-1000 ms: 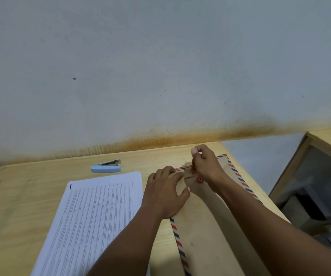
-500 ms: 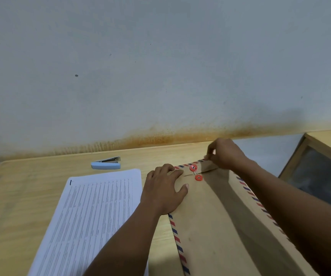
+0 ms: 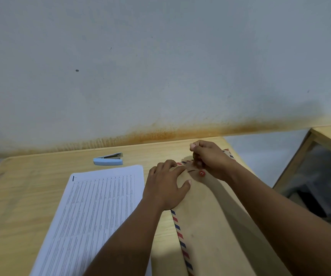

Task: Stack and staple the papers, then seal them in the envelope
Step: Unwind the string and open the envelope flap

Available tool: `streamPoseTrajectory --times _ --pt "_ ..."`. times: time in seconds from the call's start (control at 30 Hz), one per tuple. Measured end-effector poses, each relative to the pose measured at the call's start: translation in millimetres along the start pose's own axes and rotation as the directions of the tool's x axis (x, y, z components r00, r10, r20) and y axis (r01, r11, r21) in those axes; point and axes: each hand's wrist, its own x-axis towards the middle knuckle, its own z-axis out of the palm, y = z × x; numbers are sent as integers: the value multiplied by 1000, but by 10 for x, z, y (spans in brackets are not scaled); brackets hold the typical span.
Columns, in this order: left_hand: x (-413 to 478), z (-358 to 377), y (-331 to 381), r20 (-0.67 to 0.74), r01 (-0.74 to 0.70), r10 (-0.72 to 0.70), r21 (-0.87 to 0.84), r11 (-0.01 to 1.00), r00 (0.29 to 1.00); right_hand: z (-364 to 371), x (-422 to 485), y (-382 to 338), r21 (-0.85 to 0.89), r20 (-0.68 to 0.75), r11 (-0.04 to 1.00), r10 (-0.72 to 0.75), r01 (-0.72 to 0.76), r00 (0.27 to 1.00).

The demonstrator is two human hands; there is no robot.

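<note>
Right hand [image 3: 210, 160] back over envelope [image 3: 206, 220] flap

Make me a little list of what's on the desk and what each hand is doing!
papers: flat on desk, left of envelope
stapler: blue, beyond the papers, untouched
envelope: brown, striped edge, red button showing
left hand: pressing flat on envelope
right hand: pinching something thin at the flap, likely the string
desk: light wood, against wall
</note>
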Motion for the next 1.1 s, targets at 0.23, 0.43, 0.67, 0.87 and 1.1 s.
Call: streamPoseTrajectory --times 0.23,0.43,0.67,0.87,1.1 --pt "9 9 -2 19 16 -16 4 1000 1000 -433 42 120 -863 -22 503 -117 40 993" --pt "7 18 -11 7 13 -13 -5 1000 1000 -446 280 -27 -956 -7 291 -146 36 989" --pt "7 19 -14 1 -2 2 6 1000 1000 -133 436 13 -714 40 687 -152 135 988" --pt "9 32 -25 -2 -9 9 3 1000 1000 -65 24 10 -219 158 972 -50 85 986" --pt "10 20 -17 28 9 -9 -5 1000 1000 -374 -44 150 -651 3 751 -142 110 990"
